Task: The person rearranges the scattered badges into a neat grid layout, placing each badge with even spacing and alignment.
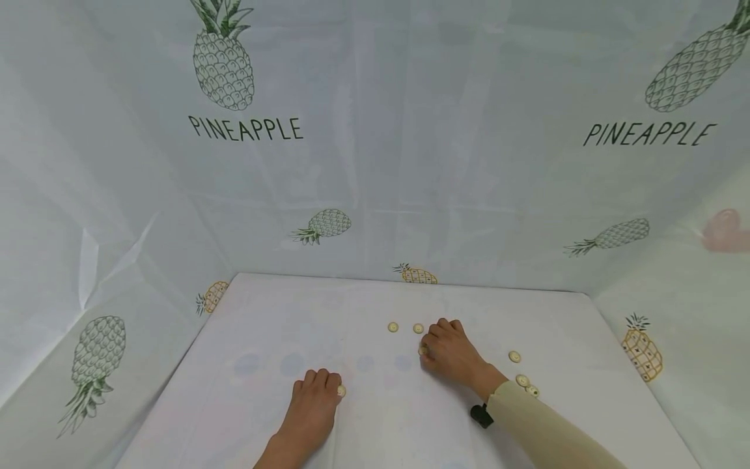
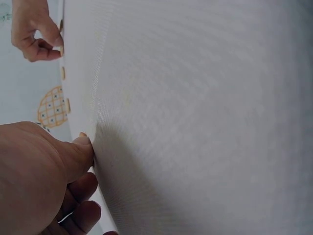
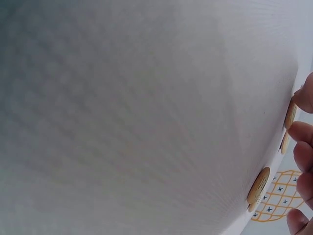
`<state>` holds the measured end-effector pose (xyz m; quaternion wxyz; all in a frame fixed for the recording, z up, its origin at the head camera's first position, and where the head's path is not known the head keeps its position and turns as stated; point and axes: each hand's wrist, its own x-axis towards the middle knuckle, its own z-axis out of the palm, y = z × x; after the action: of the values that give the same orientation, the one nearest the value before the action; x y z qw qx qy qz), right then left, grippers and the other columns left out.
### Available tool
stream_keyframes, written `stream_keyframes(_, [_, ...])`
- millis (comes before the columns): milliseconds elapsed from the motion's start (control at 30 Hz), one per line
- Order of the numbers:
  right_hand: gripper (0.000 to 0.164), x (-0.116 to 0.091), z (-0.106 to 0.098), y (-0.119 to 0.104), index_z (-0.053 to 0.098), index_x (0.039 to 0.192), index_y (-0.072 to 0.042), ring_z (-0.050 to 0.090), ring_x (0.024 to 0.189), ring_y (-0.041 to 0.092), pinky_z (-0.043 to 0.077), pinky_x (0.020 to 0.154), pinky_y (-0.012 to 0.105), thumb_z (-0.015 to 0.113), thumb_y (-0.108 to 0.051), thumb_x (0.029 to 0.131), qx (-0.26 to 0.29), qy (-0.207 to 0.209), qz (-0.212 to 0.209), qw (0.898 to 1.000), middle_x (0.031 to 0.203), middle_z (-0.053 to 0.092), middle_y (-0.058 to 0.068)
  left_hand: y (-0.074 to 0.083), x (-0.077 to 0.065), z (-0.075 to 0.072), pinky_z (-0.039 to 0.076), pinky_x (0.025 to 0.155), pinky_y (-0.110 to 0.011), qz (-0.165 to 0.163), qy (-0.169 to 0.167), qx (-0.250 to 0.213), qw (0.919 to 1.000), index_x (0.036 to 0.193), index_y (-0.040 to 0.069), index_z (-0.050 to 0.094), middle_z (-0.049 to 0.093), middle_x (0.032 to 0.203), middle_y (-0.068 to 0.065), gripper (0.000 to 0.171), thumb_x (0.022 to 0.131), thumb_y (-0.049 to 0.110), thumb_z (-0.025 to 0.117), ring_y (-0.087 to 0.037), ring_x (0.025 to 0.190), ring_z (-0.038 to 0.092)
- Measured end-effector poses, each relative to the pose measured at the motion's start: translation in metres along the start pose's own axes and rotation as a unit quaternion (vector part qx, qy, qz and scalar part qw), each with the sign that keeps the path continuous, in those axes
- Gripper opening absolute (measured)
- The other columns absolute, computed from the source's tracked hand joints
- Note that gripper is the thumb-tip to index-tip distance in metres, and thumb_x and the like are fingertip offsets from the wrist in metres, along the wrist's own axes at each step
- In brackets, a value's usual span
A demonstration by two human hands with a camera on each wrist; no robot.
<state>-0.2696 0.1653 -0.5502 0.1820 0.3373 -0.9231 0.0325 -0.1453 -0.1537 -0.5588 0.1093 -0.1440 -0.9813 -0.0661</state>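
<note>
My left hand (image 1: pixel 313 404) is low on the white table, pinching a small round wooden disc (image 1: pixel 342 391) at its thumb side. In the left wrist view the thumb (image 2: pixel 78 152) overlaps most of that disc, leaving a sliver of its edge showing. Farther up and to the right, my right hand (image 1: pixel 451 352) grips another pale disc (image 1: pixel 423 350) at the tabletop. The right wrist view shows this disc (image 3: pixel 291 113) between the thumb and a fingertip, its face carrying faint marks. Just beyond this hand lie two similar discs, one nearer (image 1: pixel 418 328) and one farther left (image 1: pixel 393 327).
Right of the right forearm lie a single disc (image 1: pixel 514 356) and two discs close together, one upper (image 1: pixel 522 380) and one lower (image 1: pixel 532 391). A black device (image 1: pixel 482 415) sits at the right wrist. Pineapple-printed sheeting (image 1: pixel 410 163) surrounds the white tabletop (image 1: pixel 234 417).
</note>
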Motion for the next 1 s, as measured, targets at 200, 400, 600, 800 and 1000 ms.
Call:
stream_keyframes(200, [0.016,0.000,0.001,0.000,0.074,0.090,-0.018,0.047,0.086,0.017,0.039,0.085,0.041,0.083,-0.031,0.087,0.003,0.006,-0.001,1.000,0.088,0.064,-0.005,0.000,0.000,0.000,0.040,0.073,-0.038,0.003,0.006,-0.004,1.0000,0.101,0.010,0.063,0.056,0.094,-0.001,0.021,0.093,0.020,0.080,-0.018,0.086,0.045])
stream_keyframes(400, [0.018,-0.001,0.002,0.000,0.073,0.087,-0.018,0.045,0.083,0.016,0.039,0.082,0.040,0.087,-0.029,0.084,0.001,0.035,-0.015,0.999,0.085,0.062,-0.005,0.001,-0.001,-0.002,0.039,0.072,-0.038,0.005,0.015,-0.005,0.9999,0.100,0.010,0.062,0.055,0.093,-0.001,0.022,0.091,0.019,0.081,-0.018,0.086,0.045])
stream_keyframes(600, [0.019,-0.001,0.002,-0.001,0.073,0.087,-0.017,0.045,0.082,0.016,0.038,0.081,0.039,0.087,-0.029,0.083,-0.003,0.038,-0.016,0.999,0.084,0.062,-0.005,0.002,0.000,-0.003,0.041,0.072,-0.039,0.005,0.014,-0.003,0.9999,0.101,0.010,0.063,0.056,0.094,-0.002,0.025,0.090,0.019,0.083,-0.019,0.087,0.047])
stream_keyframes(800, [0.016,-0.001,-0.002,-0.003,0.075,0.091,-0.016,0.046,0.084,0.017,0.039,0.082,0.040,0.083,-0.029,0.087,-0.001,0.016,-0.001,1.000,0.087,0.063,-0.004,0.001,0.000,-0.002,0.041,0.073,-0.039,0.006,0.017,0.001,0.9998,0.102,0.009,0.062,0.055,0.093,-0.002,0.028,0.088,0.019,0.084,-0.020,0.088,0.046])
stream_keyframes(1000, [0.019,-0.002,-0.009,0.002,0.074,0.096,-0.013,0.048,0.089,0.018,0.040,0.087,0.043,0.081,-0.030,0.091,0.002,0.001,0.024,1.000,0.093,0.066,-0.003,0.000,0.000,-0.001,0.040,0.073,-0.039,0.007,0.012,0.001,0.9999,0.104,0.009,0.062,0.054,0.093,-0.001,0.028,0.090,0.020,0.084,-0.019,0.088,0.045])
